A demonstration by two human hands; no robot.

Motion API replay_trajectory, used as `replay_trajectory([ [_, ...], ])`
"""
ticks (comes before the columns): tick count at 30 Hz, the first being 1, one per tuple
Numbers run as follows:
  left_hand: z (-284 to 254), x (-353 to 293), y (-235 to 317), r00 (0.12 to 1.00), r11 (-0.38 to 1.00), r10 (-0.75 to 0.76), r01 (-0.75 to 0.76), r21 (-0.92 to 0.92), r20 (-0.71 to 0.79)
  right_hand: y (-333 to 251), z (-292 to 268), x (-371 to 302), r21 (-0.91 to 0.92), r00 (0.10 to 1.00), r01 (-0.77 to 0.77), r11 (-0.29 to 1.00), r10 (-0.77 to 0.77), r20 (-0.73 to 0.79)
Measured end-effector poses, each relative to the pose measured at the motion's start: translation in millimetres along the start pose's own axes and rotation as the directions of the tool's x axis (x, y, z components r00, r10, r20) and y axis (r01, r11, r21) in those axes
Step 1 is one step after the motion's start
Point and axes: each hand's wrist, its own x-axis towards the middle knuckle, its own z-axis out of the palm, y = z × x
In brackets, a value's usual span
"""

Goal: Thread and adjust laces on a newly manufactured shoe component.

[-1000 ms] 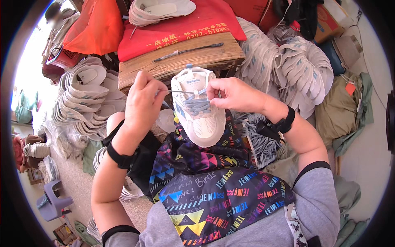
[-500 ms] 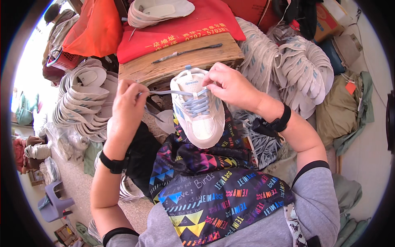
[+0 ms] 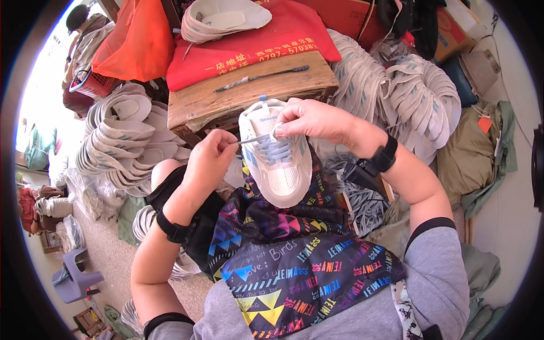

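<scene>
A white sneaker (image 3: 281,184) with a pale mesh toe sits toe toward me, resting against my dark patterned apron (image 3: 317,272). Grey-blue shoelace (image 3: 274,152) crosses its front in several rows. My left hand (image 3: 209,161), closed in a pinch left of the shoe, grips a stretch of the lace that runs taut to the tongue. Over the upper right of the tongue, my right hand (image 3: 320,123) is also closed, thumb and fingertips pinching the lace by the top eyelets.
Beyond the shoe stands a wooden bench (image 3: 255,85) with a dark thin tool (image 3: 260,77) and red cloth on it. Stacked white shoe uppers (image 3: 116,136) lie left, more uppers (image 3: 422,107) right. A bundle of grey laces (image 3: 368,204) is beside my right forearm.
My left hand has come right and down, closer to the shoe, and the lace span between the hands is shorter. My right hand has shifted slightly down and left over the tongue.
</scene>
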Motion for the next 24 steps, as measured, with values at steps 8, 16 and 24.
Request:
replay_trajectory([
  [8, -1, -6, 6, 0.987, 0.973, 0.075, -0.104, 0.206, 0.144, 14, -1, -5, -0.539, 0.964, 0.159, 0.827, -0.247, -0.094],
  [16, 12, -12, 23, 0.89, 0.956, 0.109, 0.029, -0.292, 0.444, 27, 2, 2, -0.486, 0.934, 0.207, 0.849, -0.32, -0.162],
  [24, 4, 2, 31, 0.797, 0.457, 0.601, -0.401, 0.794, 0.058, 7, 5, 5, -0.682, 0.952, 0.128, 0.721, -0.282, -0.12],
])
